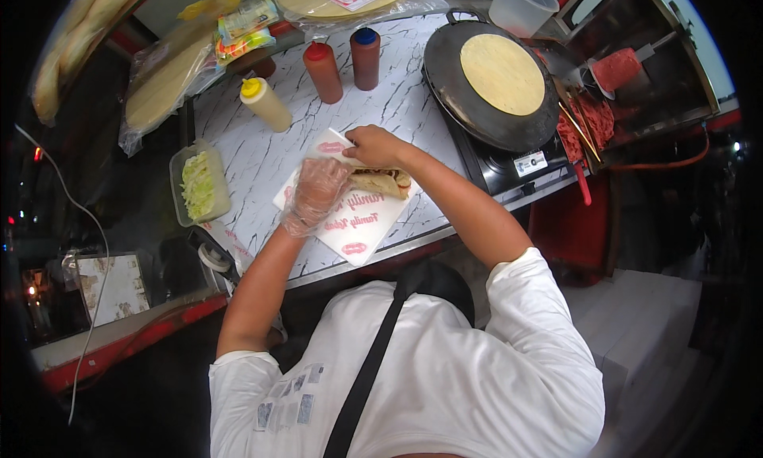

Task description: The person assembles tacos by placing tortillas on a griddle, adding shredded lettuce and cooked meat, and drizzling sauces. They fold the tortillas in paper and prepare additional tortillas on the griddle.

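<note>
A rolled flatbread wrap with dark filling showing along its far side lies across a white printed paper sheet on the counter. My left hand, in a clear plastic glove, is closed over the wrap's left end. My bare right hand pinches the far edge of the paper, just beyond the wrap. The wrap's left part is hidden beneath my gloved fingers.
Three sauce bottles stand beyond the paper: a yellow-capped one, a red-capped one and a blue-capped one. Shredded lettuce sits left. At right, a flatbread lies on a dark griddle, beside shaved meat.
</note>
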The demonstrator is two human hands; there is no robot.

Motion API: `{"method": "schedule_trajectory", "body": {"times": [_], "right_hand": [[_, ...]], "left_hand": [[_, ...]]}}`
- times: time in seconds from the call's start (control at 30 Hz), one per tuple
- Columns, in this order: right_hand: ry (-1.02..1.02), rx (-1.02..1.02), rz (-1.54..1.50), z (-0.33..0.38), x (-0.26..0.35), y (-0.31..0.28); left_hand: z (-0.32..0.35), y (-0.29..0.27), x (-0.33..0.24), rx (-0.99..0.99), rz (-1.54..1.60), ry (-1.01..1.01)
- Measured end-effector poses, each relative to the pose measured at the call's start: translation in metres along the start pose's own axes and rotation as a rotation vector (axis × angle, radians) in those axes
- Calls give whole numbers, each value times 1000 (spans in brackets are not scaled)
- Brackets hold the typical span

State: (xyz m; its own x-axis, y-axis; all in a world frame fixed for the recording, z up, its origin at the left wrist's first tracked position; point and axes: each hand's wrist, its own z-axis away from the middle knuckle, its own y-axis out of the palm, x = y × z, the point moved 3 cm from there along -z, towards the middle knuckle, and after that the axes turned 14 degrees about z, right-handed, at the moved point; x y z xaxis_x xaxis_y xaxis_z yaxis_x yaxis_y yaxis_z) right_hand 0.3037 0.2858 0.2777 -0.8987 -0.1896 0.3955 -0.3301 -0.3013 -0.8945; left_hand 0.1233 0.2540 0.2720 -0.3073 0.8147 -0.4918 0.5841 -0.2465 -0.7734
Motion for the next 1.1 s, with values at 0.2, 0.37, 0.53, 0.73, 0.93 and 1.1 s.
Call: {"method": "schedule_trajectory", "body": {"times": [0.2, 0.37, 0.53, 0.73, 0.93, 1.1], "right_hand": [[41, -15, -93, 28, 14, -5], [-26, -507, 55, 88, 29, 3], [-459, -365, 185, 143, 60, 56], [-581, -302, 280, 150, 84, 108], [-478, -256, 349, 157, 90, 116], [-169, -158, 109, 155, 88, 96]], "left_hand": [[-7, -3, -10, 70, 15, 79], [4, 8, 3, 234, 114, 121], [26, 19, 12, 289, 131, 111], [52, 15, -2, 353, 13, 46], [66, 15, -16, 333, 1, 64], [76, 0, -21, 175, 221, 24]]}}
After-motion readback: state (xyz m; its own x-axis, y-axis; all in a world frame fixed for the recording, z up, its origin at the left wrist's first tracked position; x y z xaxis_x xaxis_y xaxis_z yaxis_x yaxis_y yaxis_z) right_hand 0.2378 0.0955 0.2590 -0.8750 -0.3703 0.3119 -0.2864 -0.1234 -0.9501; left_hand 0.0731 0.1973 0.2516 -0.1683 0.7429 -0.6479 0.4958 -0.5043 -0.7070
